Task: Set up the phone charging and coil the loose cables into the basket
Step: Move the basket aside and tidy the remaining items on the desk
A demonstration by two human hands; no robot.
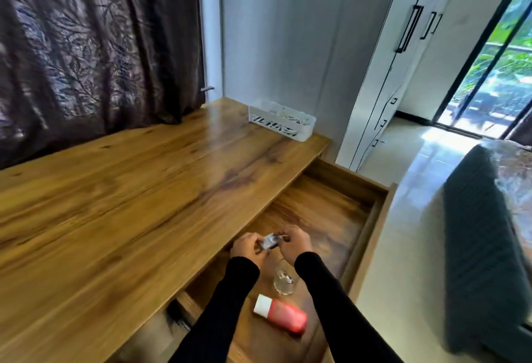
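Low in the frame, over the open wooden drawer (325,213), both hands, left (247,248) and right (296,243), pinch a small blurred grey-white bundle (270,240), probably a cable being coiled. Next it must travel to the white perforated plastic basket (280,124) at the counter's (129,190) far end.

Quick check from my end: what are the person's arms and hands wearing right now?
Both arms wear long, close-fitting plain black sleeves ending at the wrists. The left hand and right hand are bare: no gloves, and no rings or watch visible in this blurry view.
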